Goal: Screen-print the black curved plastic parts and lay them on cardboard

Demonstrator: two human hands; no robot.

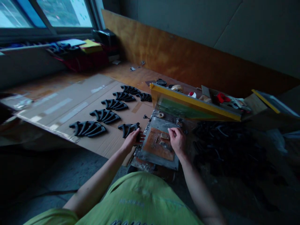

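Note:
My left hand is at the left side of a metal plate, with its thumb over the right end of a black ribbed part. Its fingers reach partly behind that part's dark end. Above the plate's right edge is my right hand, thumb and fingers pinched together; whatever may be between them is too small to make out. A brown board lies on the plate, with small blocks fixed on it. Behind the plate, a yellow-edged screen frame stands tilted up.
Several matching black ribbed parts lie in a row on the cardboard sheet to the left. A dark heap of parts is at the right. A tape roll sits by the screen's base. A wooden panel stands along the back.

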